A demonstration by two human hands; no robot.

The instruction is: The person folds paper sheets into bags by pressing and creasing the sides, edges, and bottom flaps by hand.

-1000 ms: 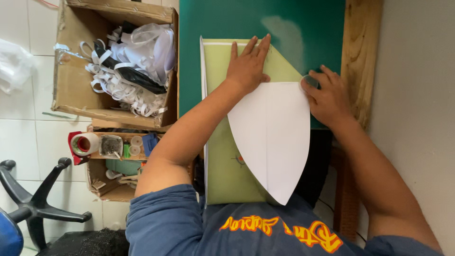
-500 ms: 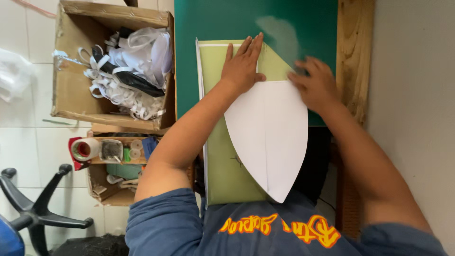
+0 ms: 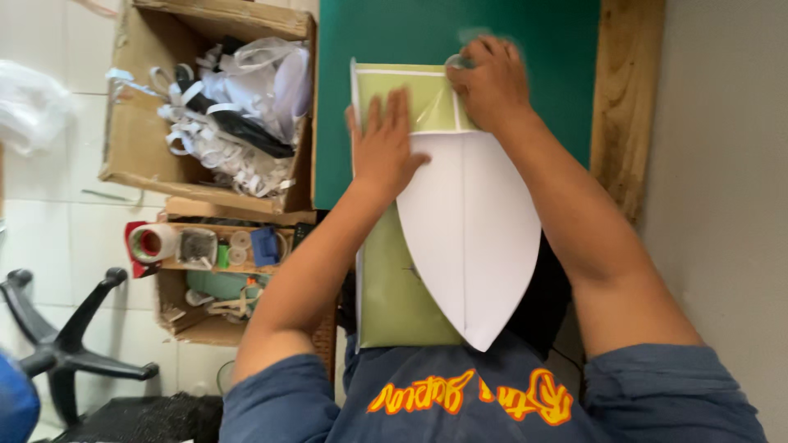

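A white paper cut to a pointed shield shape [image 3: 468, 238] lies on a light green sheet [image 3: 394, 303], which rests on a dark green cutting mat [image 3: 460, 29]. My left hand [image 3: 382, 143] presses flat on the paper's upper left corner, fingers spread. Blurred with motion, my right hand [image 3: 486, 82] sits at the paper's top edge with its fingers curled. A small clear roundish thing [image 3: 455, 61] shows at its fingertips; I cannot tell whether the hand grips it. The paper's point hangs over my blue shirt.
A cardboard box of paper scraps [image 3: 205, 107] stands left of the mat. Below it a smaller box [image 3: 213, 246] holds tape rolls and small items. A black office chair base [image 3: 66, 336] is on the tiled floor. A wooden edge [image 3: 624, 90] and grey wall [image 3: 722, 164] bound the right.
My right hand moved from the paper's right corner up and left to its top edge. My left hand slid down onto the paper's upper left corner.
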